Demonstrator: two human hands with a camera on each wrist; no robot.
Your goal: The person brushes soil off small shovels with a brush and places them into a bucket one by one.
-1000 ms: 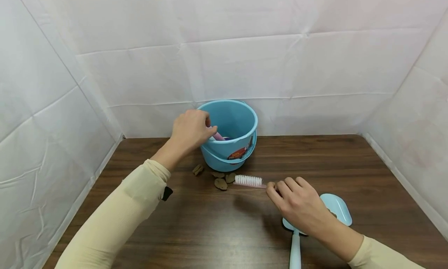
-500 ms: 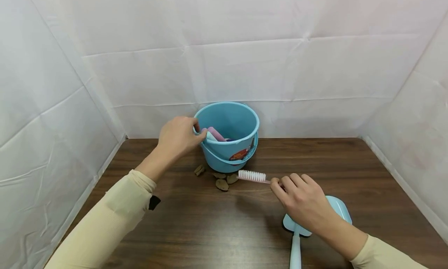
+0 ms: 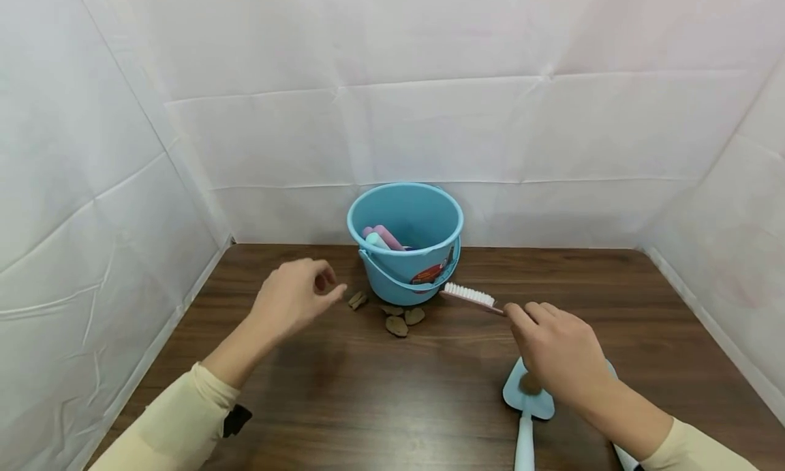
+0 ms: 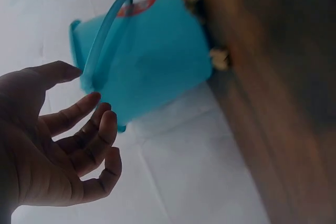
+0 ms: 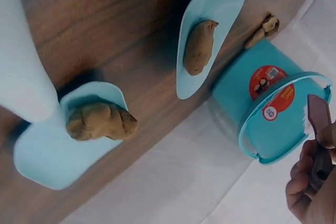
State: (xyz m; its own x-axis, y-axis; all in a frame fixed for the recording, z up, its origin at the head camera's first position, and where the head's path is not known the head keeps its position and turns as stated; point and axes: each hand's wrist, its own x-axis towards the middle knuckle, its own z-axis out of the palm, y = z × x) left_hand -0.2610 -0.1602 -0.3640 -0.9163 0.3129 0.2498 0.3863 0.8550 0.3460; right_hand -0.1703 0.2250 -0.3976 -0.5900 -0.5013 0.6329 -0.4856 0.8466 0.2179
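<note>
Right hand (image 3: 561, 352) pinches the handle of the pink brush (image 3: 471, 296), held above the table (image 3: 368, 403) with its bristle end just beside the blue bucket (image 3: 406, 242). Left hand (image 3: 294, 299) hovers left of the bucket, fingers loosely curled, holding nothing. 2 blue scoops (image 5: 205, 40) each carry 1 brown lump, possibly stone

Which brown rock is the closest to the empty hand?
The small brown rock lying alone left of the round blue plastic bucket is nearest the left hand. The other rocks huddle together in front of the bucket, farther right.
</note>
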